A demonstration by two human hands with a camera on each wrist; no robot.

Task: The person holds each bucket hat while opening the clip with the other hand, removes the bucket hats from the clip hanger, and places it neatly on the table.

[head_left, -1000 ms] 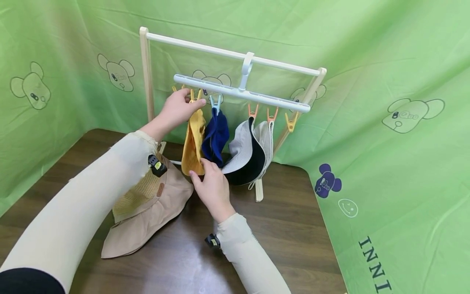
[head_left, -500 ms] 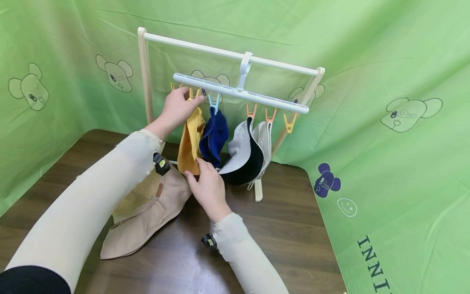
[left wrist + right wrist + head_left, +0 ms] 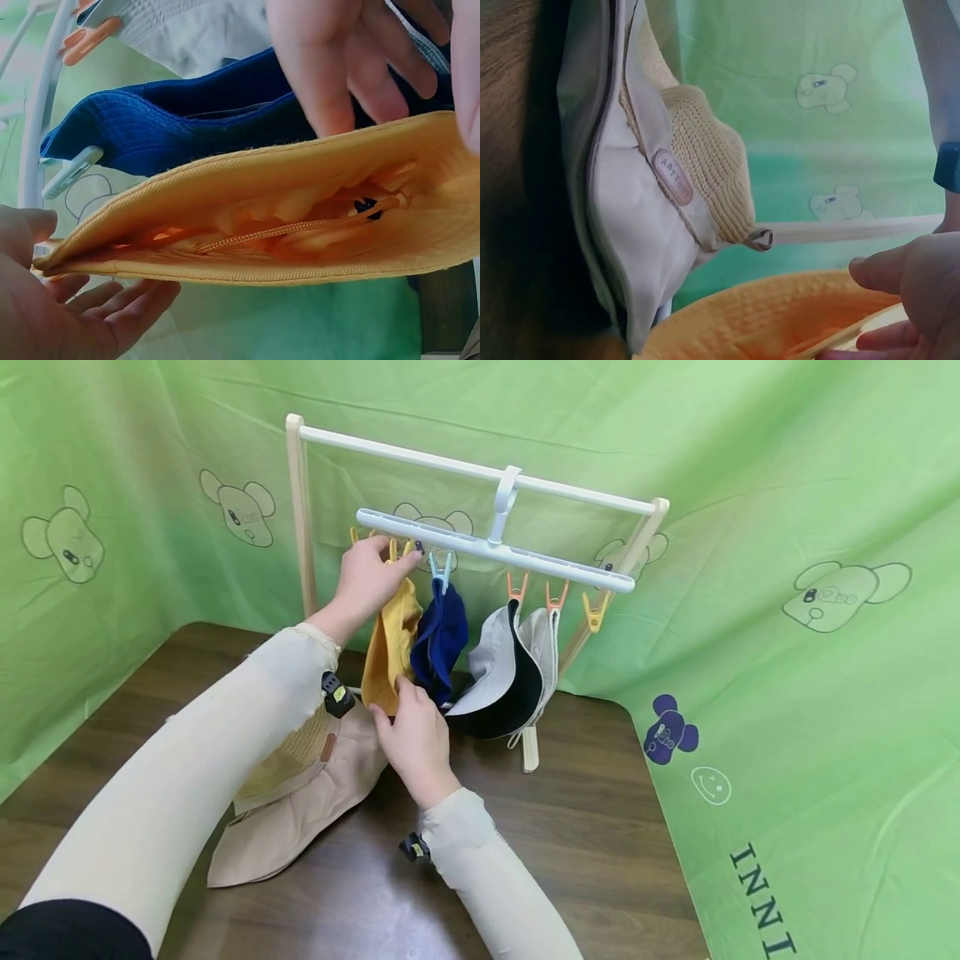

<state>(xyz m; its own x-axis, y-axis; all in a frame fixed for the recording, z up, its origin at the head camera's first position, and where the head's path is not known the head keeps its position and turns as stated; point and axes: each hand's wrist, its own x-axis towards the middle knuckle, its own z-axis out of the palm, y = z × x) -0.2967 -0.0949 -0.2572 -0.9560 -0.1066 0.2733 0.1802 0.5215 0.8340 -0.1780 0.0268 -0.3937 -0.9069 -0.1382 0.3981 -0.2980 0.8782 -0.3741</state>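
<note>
My left hand (image 3: 372, 572) grips the yellow clothespin (image 3: 400, 549) at the top of a hanging yellow hat (image 3: 390, 643). In the left wrist view, thumb and fingers lie on opposite sides of that corner. My right hand (image 3: 415, 727) touches the hat's lower brim, its fingers fairly straight and the thumb apart. A cord runs inside the open hat (image 3: 300, 225). Beside it a dark blue hat (image 3: 441, 635) hangs from a light blue clothespin (image 3: 441, 570). Below my left forearm a tan hat (image 3: 300, 827) with a woven crown lies on the table, partly hidden.
A pale blue hanger (image 3: 555, 564) hooks over the white rail of a wooden-post rack (image 3: 297, 510). Farther right hang a grey-and-black hat (image 3: 491, 643) and a light grey hat (image 3: 547, 635). A yellow clothespin (image 3: 595, 610) dangles bare at the right end. Green cloth (image 3: 750, 485) surrounds the table (image 3: 600, 827).
My right hand has shifted left and slightly up, and the yellow hat's lower brim has swung left with it. The left hand stays at the clothespin while its wrist moves slightly right.
</note>
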